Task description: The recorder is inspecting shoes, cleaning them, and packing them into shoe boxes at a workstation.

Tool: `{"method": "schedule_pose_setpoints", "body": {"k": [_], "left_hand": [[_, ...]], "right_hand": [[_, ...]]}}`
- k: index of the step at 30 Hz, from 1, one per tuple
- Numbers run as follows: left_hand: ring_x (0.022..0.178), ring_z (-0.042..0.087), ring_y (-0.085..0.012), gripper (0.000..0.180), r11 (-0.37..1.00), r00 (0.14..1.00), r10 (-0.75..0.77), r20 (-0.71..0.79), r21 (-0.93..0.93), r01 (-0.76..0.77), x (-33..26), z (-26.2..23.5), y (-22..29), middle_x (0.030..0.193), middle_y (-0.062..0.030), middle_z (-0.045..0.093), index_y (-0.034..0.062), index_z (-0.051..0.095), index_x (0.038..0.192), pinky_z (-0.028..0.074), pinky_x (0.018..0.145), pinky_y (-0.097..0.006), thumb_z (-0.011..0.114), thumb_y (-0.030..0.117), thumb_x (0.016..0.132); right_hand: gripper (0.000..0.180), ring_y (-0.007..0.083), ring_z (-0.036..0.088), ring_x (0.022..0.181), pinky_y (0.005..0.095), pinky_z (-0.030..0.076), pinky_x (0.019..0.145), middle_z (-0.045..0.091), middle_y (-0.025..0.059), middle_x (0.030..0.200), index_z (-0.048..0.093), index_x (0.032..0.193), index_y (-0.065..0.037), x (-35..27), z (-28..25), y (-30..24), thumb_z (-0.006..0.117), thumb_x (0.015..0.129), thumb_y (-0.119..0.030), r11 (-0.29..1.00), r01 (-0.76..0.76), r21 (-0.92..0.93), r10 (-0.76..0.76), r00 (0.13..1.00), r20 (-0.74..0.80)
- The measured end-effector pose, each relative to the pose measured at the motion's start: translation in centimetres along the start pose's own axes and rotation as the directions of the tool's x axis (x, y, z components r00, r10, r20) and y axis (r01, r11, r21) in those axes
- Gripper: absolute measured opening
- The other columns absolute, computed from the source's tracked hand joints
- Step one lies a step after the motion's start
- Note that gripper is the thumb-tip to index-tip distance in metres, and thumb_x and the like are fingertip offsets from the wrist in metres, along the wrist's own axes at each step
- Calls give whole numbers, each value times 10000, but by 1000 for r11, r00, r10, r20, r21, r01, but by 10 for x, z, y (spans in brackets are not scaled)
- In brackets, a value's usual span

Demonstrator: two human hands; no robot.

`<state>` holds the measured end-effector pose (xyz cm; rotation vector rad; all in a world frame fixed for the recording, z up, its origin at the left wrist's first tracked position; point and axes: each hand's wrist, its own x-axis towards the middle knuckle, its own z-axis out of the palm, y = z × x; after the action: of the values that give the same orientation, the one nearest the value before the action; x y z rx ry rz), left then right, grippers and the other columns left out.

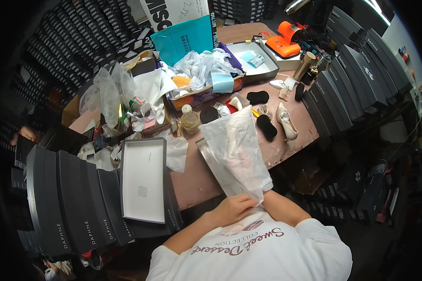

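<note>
A translucent white plastic bag point(230, 136) hangs over the near edge of the pinkish table in front of me. My left hand point(236, 207) is closed, pinching the lower, open edge of this bag. My right hand point(252, 165) reaches inside it up to the wrist. Through the film the hand shows only as a pinkish blur, and its fingers are hidden. A pale, long shape lies further up in the bag; I cannot make out what it is. Under the bag, partly covered, is an open shoebox part point(212, 165) with a pale inside.
Grey shoeboxes stand in rows at left point(72, 201) and right point(344, 82). An open box lid point(144, 180) leans at left. A cream shoe point(286, 121), black pads point(266, 128), a bottle point(189, 120) and a crammed carton point(229, 89) occupy the table.
</note>
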<state>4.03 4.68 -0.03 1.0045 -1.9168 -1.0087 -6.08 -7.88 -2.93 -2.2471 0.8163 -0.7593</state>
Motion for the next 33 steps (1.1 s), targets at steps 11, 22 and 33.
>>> {"method": "schedule_pose_setpoints", "body": {"k": [11, 22, 33], "left_hand": [[1113, 589, -267, 575, 468, 306, -785, -539, -839, -278, 20, -53, -59, 1204, -136, 578, -12, 462, 1311, 482, 1000, -423, 693, 92, 796], [913, 620, -404, 948, 953, 948, -303, -98, -57, 299, 44, 53, -66, 1075, -243, 586, 149, 191, 1542, 505, 809, -432, 683, 19, 742], [988, 609, -344, 490, 715, 765, -635, 111, 458, 527, 61, 10, -253, 1093, -205, 590, 70, 581, 1257, 494, 857, -422, 701, 106, 784]], "right_hand": [[556, 313, 506, 1216, 401, 398, 1042, 489, 183, 1340, 485, 1338, -37, -48, -6, 3, 691, 834, -149, 983, 4, 185, -63, 948, 312], [508, 260, 552, 1209, 411, 453, 1031, 560, 126, 1312, 454, 1368, -20, -106, -70, 60, 483, 980, -347, -288, -362, 887, 604, 650, 461], [627, 234, 540, 1201, 363, 444, 1024, 544, 94, 1316, 401, 1408, -17, -138, -80, 80, 646, 837, -101, -166, -553, 817, 731, 487, 478]]}}
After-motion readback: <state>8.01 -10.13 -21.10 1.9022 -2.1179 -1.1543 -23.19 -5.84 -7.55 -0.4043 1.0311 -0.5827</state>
